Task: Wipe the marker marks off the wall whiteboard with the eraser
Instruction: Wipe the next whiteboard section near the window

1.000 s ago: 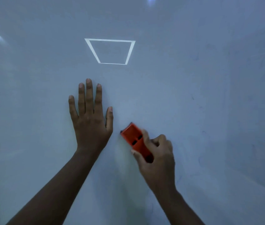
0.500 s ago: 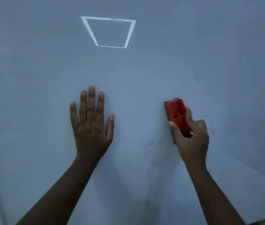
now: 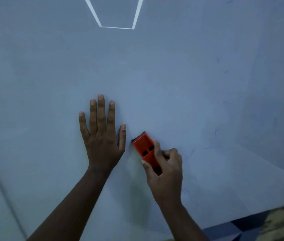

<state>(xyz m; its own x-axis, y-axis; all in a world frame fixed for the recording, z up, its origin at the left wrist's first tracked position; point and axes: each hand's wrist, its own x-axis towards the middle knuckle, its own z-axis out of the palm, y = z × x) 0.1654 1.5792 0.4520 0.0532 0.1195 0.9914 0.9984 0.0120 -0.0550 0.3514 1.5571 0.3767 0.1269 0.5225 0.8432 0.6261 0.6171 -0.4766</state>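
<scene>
Orange plastic eraser [image 3: 145, 150] sits in the right hand [image 3: 165, 169], thumb on its near edge and curled fingers along the far side, so that grip is clamped on it. It's pressed to the whiteboard [image 3: 155, 80], tilted with the top end toward the upper left, just beside the left thumb and not touching it. Slight blur at the top end, so I judge it's mid-stroke.

Left hand [image 3: 103, 136] lies flat on the board, fingers straight and slightly spread, holding nothing. Looks like a brace.

Marks left: faint blue marker strokes [image 3: 224, 119] to the right of the eraser, more below the right hand. All thin and low contrast; can't read any shape. The patch between the hands looks clean.

Risks from here:
- Eraser runs into the left thumb if the stroke carries further left; the gap is tight.
- Faint strokes on the right get missed. The board's glare and a reflected ceiling light panel [image 3: 117, 14] make them hard to spot.
- Tilted eraser means one edge may lift, leaving streaks instead of clearing.
- Bracing palm may smudge the cleaned area or leave prints.

Containers: none in view. No tray or ledge visible for the eraser. Only a strip of patterned floor [image 3: 277, 223] at bottom right.
</scene>
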